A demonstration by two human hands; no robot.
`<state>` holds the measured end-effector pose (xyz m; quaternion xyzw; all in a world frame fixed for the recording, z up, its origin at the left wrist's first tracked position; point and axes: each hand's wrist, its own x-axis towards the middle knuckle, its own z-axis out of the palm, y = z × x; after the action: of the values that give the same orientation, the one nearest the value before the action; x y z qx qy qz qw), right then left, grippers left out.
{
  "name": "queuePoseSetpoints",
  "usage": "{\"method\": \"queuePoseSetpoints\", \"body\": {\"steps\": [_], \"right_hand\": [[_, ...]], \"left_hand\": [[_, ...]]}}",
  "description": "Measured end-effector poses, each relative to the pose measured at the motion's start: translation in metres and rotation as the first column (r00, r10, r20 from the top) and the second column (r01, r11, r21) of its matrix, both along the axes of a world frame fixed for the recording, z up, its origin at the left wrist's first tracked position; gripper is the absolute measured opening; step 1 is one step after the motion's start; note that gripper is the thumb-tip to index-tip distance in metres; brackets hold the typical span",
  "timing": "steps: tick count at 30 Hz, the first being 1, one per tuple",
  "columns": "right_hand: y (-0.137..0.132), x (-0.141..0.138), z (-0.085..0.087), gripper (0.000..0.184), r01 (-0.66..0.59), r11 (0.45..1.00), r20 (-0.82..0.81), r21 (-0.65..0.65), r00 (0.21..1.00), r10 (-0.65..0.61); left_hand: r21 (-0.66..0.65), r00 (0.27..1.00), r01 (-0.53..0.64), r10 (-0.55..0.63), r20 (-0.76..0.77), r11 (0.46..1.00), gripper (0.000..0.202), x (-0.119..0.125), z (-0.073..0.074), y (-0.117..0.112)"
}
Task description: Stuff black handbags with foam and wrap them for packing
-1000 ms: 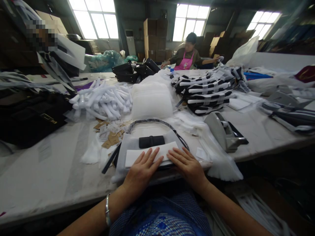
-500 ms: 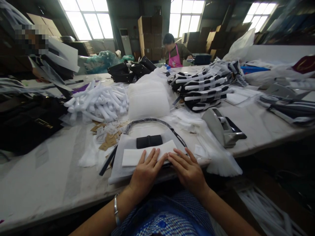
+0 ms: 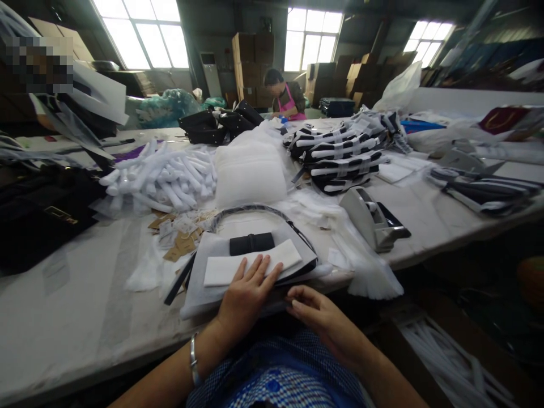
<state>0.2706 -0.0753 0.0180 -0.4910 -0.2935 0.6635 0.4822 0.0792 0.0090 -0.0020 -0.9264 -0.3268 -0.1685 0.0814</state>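
My left hand lies flat, fingers spread, on a white foam strip that rests on a bag wrapped in white sheet at the table's near edge. A black clasp piece sits just beyond the strip, and a dark strap arcs behind it. My right hand is at the table edge below the bag's right corner, fingers curled; whether they hold anything is hidden.
A grey tape dispenser stands right of the bag. Behind are a white foam stack, several white foam rolls, brown tags, striped wrapped straps and black bags. A person in a pink apron works far off.
My right hand has slid off the foam strip and down to the table edge, curling its fingers. The left hand stays flat on the strip. The distant person moved left.
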Motion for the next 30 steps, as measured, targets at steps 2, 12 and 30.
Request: {"method": "queuePoseSetpoints", "body": {"steps": [2,12,30], "right_hand": [[0.001,-0.011,0.006,0.024,0.051,0.999,-0.074,0.000,0.996,-0.051],[0.010,-0.047,0.019,0.015,0.245,0.969,-0.224,-0.003,0.945,-0.240],[0.037,0.104,0.012,0.030,-0.098,0.929,0.934,0.356,0.040,-0.354]], "left_hand": [[0.030,1.000,0.005,-0.005,-0.007,1.000,0.052,-0.001,0.000,0.000],[0.181,1.000,0.019,-0.021,0.010,0.983,0.060,-0.017,-0.002,0.005],[0.141,0.978,-0.093,0.064,0.197,0.986,0.074,-0.028,0.002,0.023]]}}
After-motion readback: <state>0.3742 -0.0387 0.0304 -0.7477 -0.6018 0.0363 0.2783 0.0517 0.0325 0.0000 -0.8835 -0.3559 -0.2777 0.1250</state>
